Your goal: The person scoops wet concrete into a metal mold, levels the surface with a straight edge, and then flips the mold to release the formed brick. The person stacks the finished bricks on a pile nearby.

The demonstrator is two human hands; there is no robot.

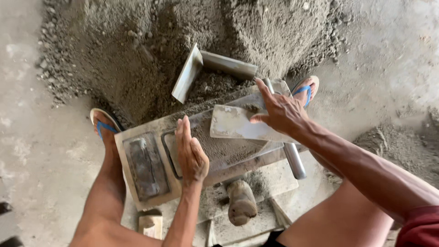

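Now the left hand (191, 153) lies flat and open on the damp sand mix filling the metal block mould (173, 155), while the right hand (280, 111) grips one flat trowel plate (238, 123) over the mould's far end. Beyond the mould, one scoop (206, 68) sits in the sand heap (183, 41).

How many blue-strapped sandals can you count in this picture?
2: one sandal at the left beside the mould, the other sandal at the right behind the right hand.
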